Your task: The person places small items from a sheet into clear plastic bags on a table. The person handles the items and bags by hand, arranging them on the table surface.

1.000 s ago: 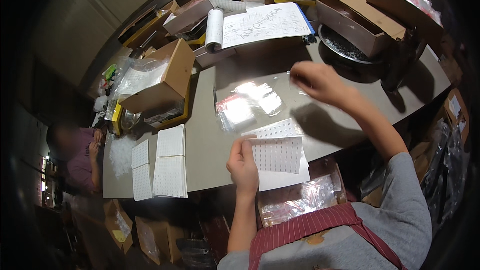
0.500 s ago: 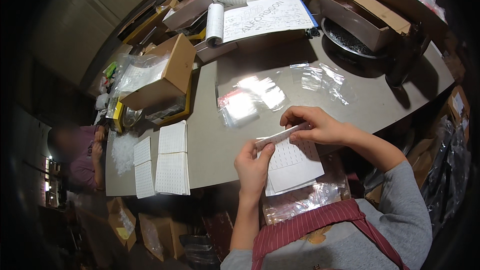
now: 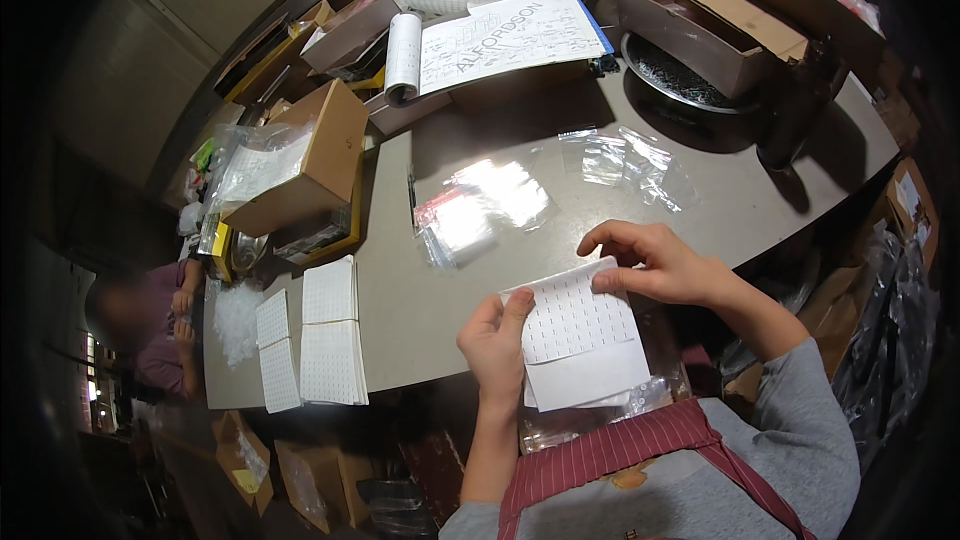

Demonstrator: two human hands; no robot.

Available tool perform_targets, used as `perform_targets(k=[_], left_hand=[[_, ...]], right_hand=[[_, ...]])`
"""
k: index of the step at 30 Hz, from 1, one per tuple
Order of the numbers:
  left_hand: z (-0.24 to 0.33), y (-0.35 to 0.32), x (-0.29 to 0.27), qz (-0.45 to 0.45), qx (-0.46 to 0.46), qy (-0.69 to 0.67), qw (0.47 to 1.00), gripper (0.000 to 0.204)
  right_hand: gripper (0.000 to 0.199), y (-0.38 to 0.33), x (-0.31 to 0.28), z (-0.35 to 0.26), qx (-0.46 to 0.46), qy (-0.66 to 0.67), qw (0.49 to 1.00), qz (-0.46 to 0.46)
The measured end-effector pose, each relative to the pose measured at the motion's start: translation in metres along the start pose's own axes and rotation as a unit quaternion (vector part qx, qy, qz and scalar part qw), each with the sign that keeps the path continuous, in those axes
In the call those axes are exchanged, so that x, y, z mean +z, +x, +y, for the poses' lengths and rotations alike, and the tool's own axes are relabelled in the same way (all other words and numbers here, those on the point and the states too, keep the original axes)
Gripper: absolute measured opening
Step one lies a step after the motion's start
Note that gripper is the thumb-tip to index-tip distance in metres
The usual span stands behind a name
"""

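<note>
Grey and crowded, the worktable [image 3: 560, 140] carries cardboard boxes [image 3: 300, 165] at far left, an open pad of paper [image 3: 500, 35] at the far side, clear plastic bags [image 3: 480, 205] at mid-table, and a stack of white sheets [image 3: 325, 345] near left. At its near edge a white perforated sheet [image 3: 580, 330] is held up over a bag on the lap. Held only by its edges, the sheet could buckle, tear along its perforations, or slip down. Left hand [image 3: 497, 345] grips the sheet's left edge, thumb on top, fingers curled behind. Right hand [image 3: 655, 265] pinches the far right corner, wrist arched.
</note>
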State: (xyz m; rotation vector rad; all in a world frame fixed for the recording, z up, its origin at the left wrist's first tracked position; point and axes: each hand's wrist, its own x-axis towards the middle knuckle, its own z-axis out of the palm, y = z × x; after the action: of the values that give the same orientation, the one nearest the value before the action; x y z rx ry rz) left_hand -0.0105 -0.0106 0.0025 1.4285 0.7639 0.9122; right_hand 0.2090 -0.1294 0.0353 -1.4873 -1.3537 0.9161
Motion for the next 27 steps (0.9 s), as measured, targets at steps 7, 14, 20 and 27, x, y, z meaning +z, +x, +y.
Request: perform_targets(k=[7, 14, 20, 27], left_hand=[[0.001, 0.006, -0.002, 0.013, -0.04, -0.062, 0.997, 0.032], [-0.002, 0.007, -0.006, -0.015, -0.058, -0.087, 0.994, 0.034], [0.015, 0.004, -0.004, -0.035, -0.103, -0.084, 0.991, 0.038], [0.013, 0.003, -0.009, -0.056, -0.111, -0.127, 0.984, 0.054]], right_hand=[[0.108, -0.006, -0.003, 0.0, -0.184, -0.088, 0.972, -0.117], [0.081, -0.006, 0.002, -0.01, -0.224, -0.184, 0.957, -0.024], [0.056, -0.006, 0.005, -0.01, -0.3, -0.255, 0.919, 0.036], [0.032, -0.009, 0.012, 0.003, -0.237, -0.136, 0.95, 0.152]])
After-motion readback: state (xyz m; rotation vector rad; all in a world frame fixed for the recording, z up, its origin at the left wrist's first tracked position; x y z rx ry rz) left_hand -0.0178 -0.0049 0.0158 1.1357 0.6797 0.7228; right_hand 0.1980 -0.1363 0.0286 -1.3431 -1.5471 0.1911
